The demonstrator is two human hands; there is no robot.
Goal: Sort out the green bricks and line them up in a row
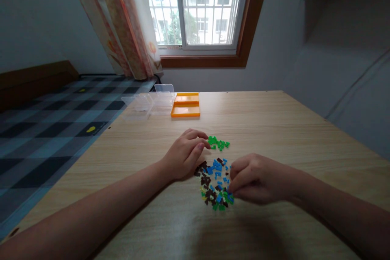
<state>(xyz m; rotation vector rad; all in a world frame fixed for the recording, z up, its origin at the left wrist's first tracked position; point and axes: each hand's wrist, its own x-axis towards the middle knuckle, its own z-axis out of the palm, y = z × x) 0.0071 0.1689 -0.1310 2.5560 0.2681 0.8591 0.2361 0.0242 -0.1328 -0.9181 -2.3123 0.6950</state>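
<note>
Resting over the table [289,130], the left hand [187,152] has its fingers loosely bent, fingertips at the near-left edge of a small green pile [222,144]; whether it grips a piece cannot be told. The right hand [254,178] is drawn in narrow, fingers bunched together at the right edge of a mixed pile [217,165] of brown, blue, green and a few yellow pieces; its fingertips are too hidden to tell if one is pinched between them. Both piles lie directly on the wood between the hands, the green one farther from the person, just beyond the mixed one.

Toward the far edge, well apart from the pieces, an orange container [185,109] lies opened flat, its two shallow halves one behind the other, the smooth floor of each in plain sight within a raised rim. Just left of it stand clear plastic containers [141,105] with see-through walls, a clear panel standing up behind. Their outlines overlap, so how many there are is hard to tell; a small dark mark shows through one, too faint to identify.
</note>
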